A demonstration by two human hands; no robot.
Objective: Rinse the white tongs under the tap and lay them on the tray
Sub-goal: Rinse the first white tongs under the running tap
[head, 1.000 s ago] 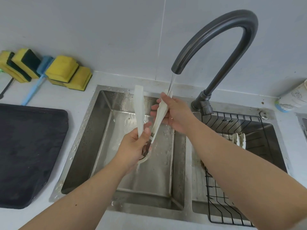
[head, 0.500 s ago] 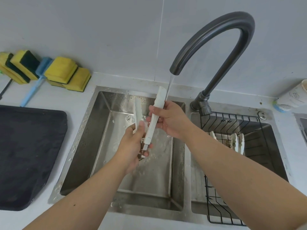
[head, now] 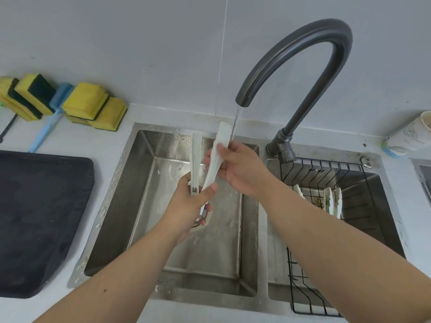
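Note:
The white tongs (head: pixel 196 159) stand spread in a V over the left sink basin (head: pixel 144 183), tips up. My left hand (head: pixel 189 206) grips their hinged lower end. My right hand (head: pixel 242 169) pinches the right arm of the tongs, thumb on its face. That arm's tip sits just left of the thin water stream running from the dark curved tap (head: pixel 298 61). The dark tray (head: pixel 39 217) lies on the counter left of the sink.
Yellow sponges (head: pixel 91 103) and a blue brush (head: pixel 53 113) sit at the back left against the wall. A black wire rack (head: pixel 326 206) in the right basin holds other white utensils. A paper cup (head: pixel 410 136) lies at the far right.
The right arm of the tongs has turned from edge-on to flat-face under the stream, and my right hand has slid along it. My left hand keeps its hold at the hinge.

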